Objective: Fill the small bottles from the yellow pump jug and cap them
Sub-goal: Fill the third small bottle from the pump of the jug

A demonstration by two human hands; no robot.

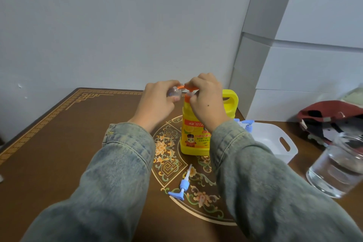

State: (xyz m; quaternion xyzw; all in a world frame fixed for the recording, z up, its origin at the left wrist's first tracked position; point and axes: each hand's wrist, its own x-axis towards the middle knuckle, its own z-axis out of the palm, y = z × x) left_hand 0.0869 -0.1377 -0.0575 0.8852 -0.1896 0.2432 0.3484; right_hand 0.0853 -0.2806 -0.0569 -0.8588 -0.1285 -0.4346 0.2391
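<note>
Up at the far side of the bench (59,143), the left hand (157,102) curls round a small clear bottle (173,92), holding it at the orange spout of the yellow jug (196,133). The right hand (208,100) rests curled over the pump head (189,87); whether it presses down is hard to tell. Below the hands, near the right sleeve, a blue pump cap (182,184) lies flat on the bench. Right of the right hand sits a white tray (282,143) with more blue caps (247,124) at its far edge, and a glass jar (337,167) stands near the right border. Left of the left hand lies open brown surface to the bench's edge.
</note>
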